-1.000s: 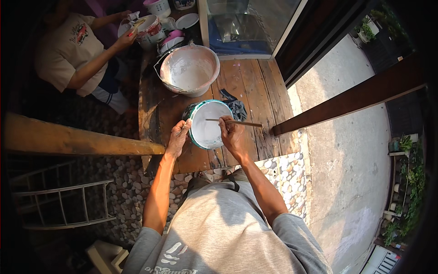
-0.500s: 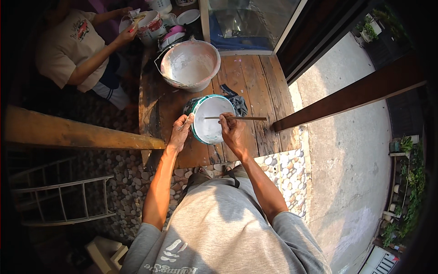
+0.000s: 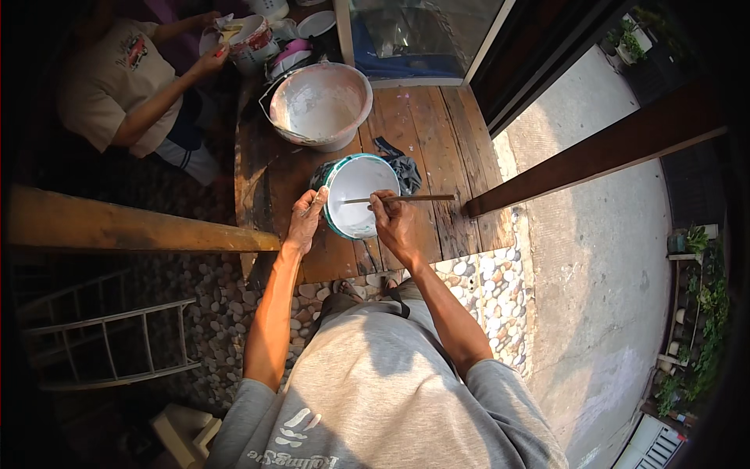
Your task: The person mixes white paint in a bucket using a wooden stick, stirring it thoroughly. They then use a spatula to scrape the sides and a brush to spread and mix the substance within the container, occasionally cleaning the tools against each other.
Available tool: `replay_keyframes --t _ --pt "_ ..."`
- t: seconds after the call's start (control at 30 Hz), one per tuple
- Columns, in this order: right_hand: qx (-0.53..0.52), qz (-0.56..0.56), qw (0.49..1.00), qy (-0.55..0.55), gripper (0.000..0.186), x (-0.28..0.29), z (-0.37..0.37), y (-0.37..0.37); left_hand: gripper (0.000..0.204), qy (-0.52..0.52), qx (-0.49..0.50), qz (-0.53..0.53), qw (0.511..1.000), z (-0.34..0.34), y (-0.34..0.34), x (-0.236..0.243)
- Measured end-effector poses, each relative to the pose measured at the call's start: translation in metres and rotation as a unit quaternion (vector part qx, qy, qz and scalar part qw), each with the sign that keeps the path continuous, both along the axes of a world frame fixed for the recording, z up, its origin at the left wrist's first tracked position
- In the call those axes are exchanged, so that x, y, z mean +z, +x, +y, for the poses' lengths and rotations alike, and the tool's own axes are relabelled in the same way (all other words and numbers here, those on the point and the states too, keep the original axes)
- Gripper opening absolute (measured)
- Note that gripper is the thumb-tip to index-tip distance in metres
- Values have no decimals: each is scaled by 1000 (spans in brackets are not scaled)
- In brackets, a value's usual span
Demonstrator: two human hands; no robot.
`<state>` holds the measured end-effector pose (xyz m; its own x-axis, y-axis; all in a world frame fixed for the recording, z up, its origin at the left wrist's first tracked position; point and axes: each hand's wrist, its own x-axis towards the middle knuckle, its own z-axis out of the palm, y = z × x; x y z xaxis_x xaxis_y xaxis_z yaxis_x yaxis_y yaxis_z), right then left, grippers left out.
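My left hand point(image 3: 305, 219) grips the left rim of a white bucket point(image 3: 357, 219) with a teal rim, which holds pale paint or a similar white substance. My right hand point(image 3: 394, 223) is closed on a thin wooden stick point(image 3: 430, 198), whose left end reaches into the bucket. A crumpled dark cloth point(image 3: 403, 169) lies beside the bucket on the weathered plank table point(image 3: 448, 125). Behind them stands a large paint-smeared basin point(image 3: 326, 102) with a wire handle.
A person point(image 3: 133, 94) at upper left holds an object over smaller paint containers point(image 3: 254, 51). A wooden beam point(image 3: 141, 223) runs at left, another point(image 3: 594, 156) at right. A ladder point(image 3: 109, 340) lies lower left on pebble flooring. A glazed panel point(image 3: 406, 39) borders the table's back.
The stick's end has shifted slightly left inside the bucket. The bucket, both hands and the basin sit a little higher in the picture, as the view has shifted slightly.
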<state>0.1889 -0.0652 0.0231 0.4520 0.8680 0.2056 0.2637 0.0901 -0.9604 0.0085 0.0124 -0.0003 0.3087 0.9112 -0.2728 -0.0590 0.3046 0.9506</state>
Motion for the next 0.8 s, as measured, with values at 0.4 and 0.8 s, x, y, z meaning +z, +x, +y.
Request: replay_keyframes --t 0.4,0.8 --pt "36 -85 994 50 9 -11 1 -4 38 -1 7 7 1000 -6 4 3" --pt "36 -105 994 0 8 -2 -6 16 37 3 -4 -5 1000 -2 2 6"
